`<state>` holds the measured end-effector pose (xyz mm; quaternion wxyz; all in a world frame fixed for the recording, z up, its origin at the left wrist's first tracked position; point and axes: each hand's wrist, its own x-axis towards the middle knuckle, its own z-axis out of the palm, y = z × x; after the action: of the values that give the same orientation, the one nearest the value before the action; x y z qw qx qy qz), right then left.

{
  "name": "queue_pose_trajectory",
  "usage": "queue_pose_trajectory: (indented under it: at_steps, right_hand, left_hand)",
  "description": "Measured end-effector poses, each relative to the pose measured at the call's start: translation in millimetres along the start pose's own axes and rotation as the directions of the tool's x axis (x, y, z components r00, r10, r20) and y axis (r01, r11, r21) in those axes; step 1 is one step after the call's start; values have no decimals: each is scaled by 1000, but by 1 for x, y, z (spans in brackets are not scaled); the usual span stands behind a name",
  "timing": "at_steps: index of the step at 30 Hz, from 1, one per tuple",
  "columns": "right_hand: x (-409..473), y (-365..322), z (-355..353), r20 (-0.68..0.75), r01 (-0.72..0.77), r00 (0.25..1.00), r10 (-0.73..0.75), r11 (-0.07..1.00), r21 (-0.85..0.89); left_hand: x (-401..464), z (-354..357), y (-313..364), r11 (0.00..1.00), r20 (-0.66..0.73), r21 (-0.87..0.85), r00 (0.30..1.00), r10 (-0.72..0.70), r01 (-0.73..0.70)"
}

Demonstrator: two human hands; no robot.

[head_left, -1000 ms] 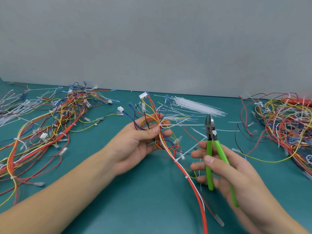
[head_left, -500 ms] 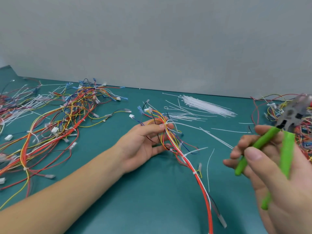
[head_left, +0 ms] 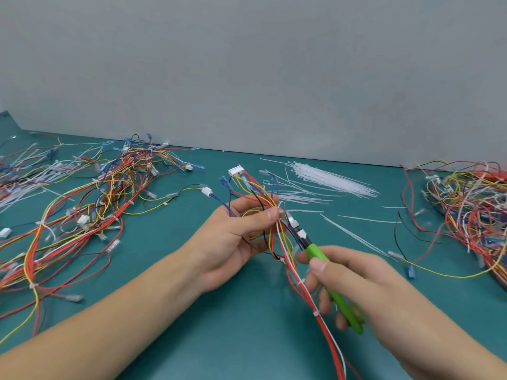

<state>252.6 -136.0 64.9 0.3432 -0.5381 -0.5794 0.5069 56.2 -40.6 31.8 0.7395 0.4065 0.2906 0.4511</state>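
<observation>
Your left hand (head_left: 233, 242), palm up, pinches a wire bundle (head_left: 300, 286) between thumb and curled fingers. Your right hand (head_left: 356, 281) wraps around the smooth green handles of the cutters (head_left: 315, 252). Their dark metal nose points far-left and meets the bundle just beside your left thumb. The thin, glossy wires are red, yellow, white, blue and black. The bundle's long axis runs from a ribbed white plug (head_left: 235, 170) at far left to near right. Stiff white cable ties (head_left: 329, 178) lie beyond, and tangled wire heaps flank you at left (head_left: 96, 204) and right (head_left: 466, 209) on the matte teal table (head_left: 219, 338).
</observation>
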Motion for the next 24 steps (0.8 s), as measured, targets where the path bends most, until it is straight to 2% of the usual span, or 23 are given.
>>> queue_pose_trajectory:
  at_steps: [3,7,15,24]
  right_hand:
    - [3,3,3,-3,-61,998,61,995,82]
    - [2,7,9,8,-72,997,72,973,218]
    - [2,14,13,31,-49,999,42,954,296]
    - [4,17,12,56,-25,998,9,954,300]
  left_hand:
    - [-1,3,1,999,-38,-30,999,26,-27]
    - [-1,4,3,998,-62,-42,997,54,-56]
    - [-2,5,4,998,-33,31,998,61,-60]
    - [-1,4,1,998,-24,49,999,44,-42]
